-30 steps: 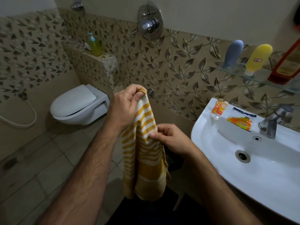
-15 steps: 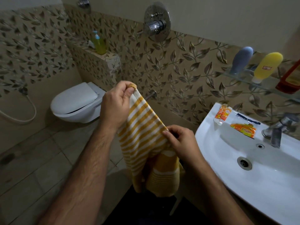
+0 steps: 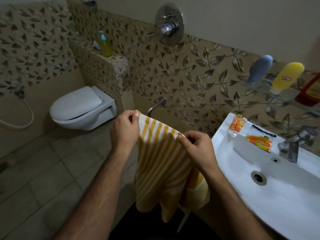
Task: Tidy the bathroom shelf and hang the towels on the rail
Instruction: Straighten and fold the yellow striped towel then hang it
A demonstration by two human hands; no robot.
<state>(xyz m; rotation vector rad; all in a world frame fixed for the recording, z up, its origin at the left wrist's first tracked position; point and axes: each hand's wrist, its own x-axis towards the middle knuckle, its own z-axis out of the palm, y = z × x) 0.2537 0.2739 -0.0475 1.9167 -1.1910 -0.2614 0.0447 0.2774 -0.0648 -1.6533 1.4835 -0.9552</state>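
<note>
The sink [image 3: 225,135] is crowding the right side, while open floor [image 3: 52,170] is leaving room left of the towel [image 3: 159,163].

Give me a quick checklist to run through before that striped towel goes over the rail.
1. Left hand has a grip on one top corner of the striped towel: ok.
2. Right hand pinches the other end of the top edge: ok.
3. Top edge stretched flat between the hands: ok.
4. Rail free to take the towel: cannot tell, only its wall end shows above the towel.
5. Towel already over the rail: not ok, both hands hold it in front.
6. Lower part hanging smooth: not ok, it bunches below the right hand.
</note>
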